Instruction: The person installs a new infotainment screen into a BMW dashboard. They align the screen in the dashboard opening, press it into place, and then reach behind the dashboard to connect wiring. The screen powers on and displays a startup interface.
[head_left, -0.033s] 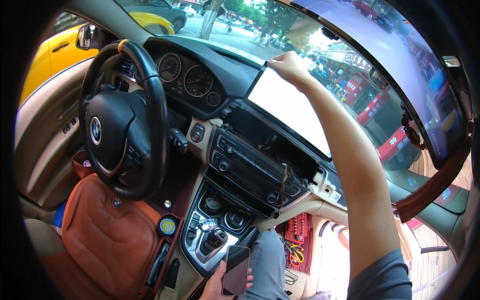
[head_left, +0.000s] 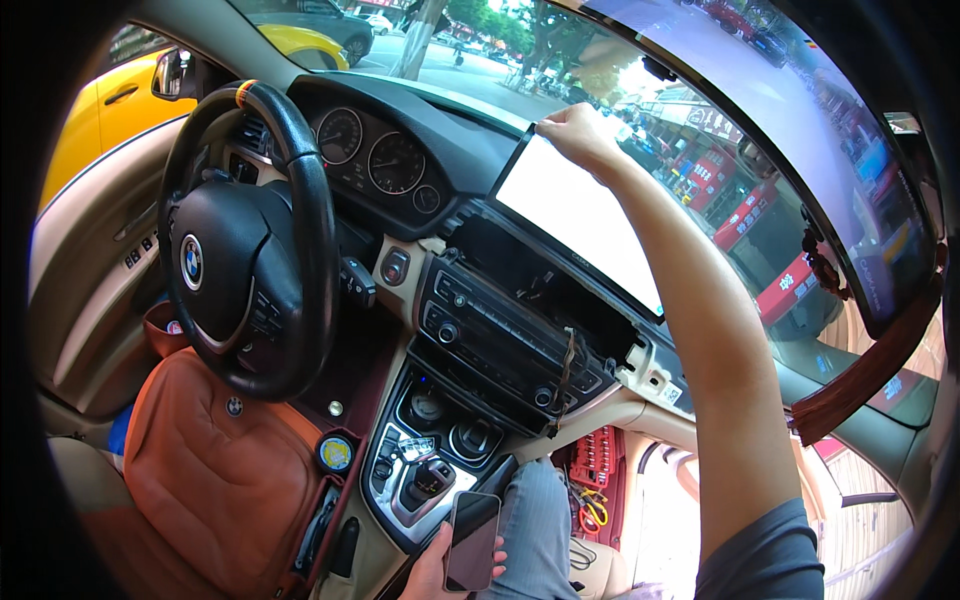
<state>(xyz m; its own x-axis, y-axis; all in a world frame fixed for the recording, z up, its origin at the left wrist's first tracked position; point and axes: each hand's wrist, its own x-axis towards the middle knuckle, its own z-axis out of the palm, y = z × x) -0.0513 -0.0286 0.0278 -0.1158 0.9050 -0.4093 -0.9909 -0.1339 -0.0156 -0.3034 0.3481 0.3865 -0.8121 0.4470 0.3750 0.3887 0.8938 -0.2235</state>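
Note:
My right hand [head_left: 578, 135] is closed on the upper left corner of a wide, flat car display screen [head_left: 575, 215]. The display glows plain white and stands tilted at the top of the dashboard. Beneath it gapes an open dash cavity [head_left: 500, 262] with its trim off; dark parts inside are hard to make out. Low in the middle, my left hand [head_left: 430, 572] holds a smartphone [head_left: 473, 540] with a dark screen, fingertips wrapped round its right edge. The phone is beside the gear lever [head_left: 428, 482], above my grey trouser leg [head_left: 535, 530].
The steering wheel [head_left: 315, 230] and an orange seat cover [head_left: 215, 440] are at left. Below the cavity sits the audio and climate panel [head_left: 500, 335], with a dark cable [head_left: 567, 370] hanging across it. A red tool set [head_left: 594, 460] and yellow-handled pliers [head_left: 592, 510] lie in the right footwell.

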